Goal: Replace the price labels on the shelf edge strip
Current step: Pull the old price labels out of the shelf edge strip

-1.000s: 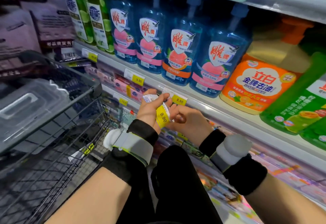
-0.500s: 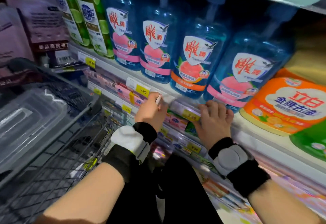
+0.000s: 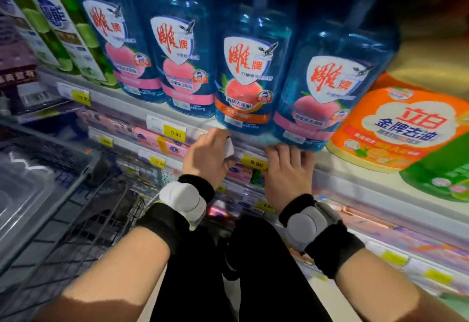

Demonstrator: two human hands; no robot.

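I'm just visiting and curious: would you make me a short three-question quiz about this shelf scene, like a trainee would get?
1. True or false: the yellow 8.90 price label sits in the shelf edge strip between the person's two hands.
2. Which hand holds a white paper label? A) the left hand B) the right hand
3. Fill in: the yellow price label left of the hands reads ____.

Key: 1 true; 2 A; 3 9.90.
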